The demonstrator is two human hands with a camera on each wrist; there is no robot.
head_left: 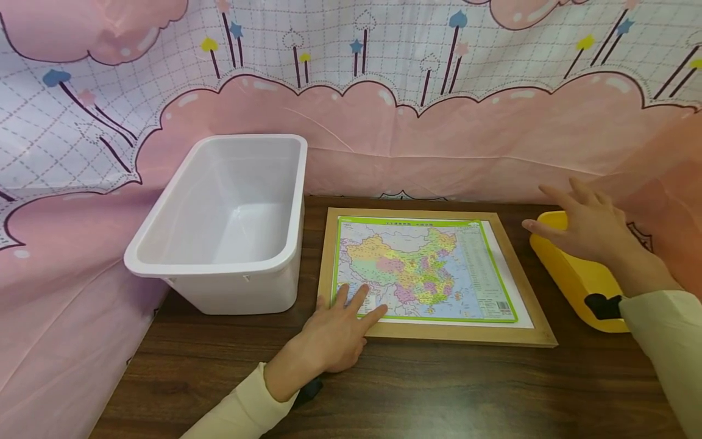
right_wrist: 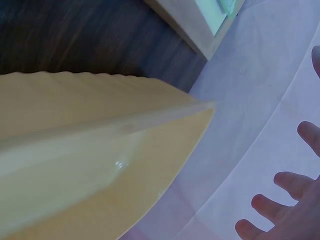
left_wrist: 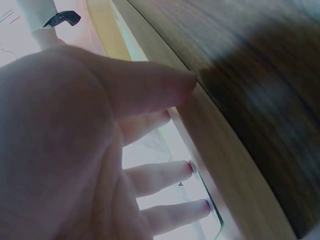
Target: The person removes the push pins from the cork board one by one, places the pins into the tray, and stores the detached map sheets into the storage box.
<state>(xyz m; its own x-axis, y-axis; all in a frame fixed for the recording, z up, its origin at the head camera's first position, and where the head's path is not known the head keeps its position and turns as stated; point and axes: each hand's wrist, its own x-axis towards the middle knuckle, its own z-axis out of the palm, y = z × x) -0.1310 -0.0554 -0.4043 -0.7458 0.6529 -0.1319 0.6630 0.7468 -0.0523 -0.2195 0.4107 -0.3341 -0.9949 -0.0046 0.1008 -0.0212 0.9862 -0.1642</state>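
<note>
Left hand (head_left: 334, 332) flat on framed map puzzle (head_left: 425, 274), right hand (head_left: 584, 222) seemingly just above yellow bin (head_left: 576, 277).

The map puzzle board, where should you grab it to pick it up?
Probably by the bare wooden frame at the near edge, coming from the front. The map puzzle board lies flat, and the left hand already rests at its near-left corner, fingers straight.

Both arms wear long pale cream sleeves, the left sleeve (head_left: 241, 405) ending in a snug cuff at the wrist and the right sleeve (head_left: 666, 341) looser. A small black device (head_left: 602, 305) sits at the right wrist, and another black device (head_left: 310, 388) shows under the left wrist. The left hand (head_left: 334, 332) and right hand (head_left: 587, 225) are bare, without rings or gloves.
</note>
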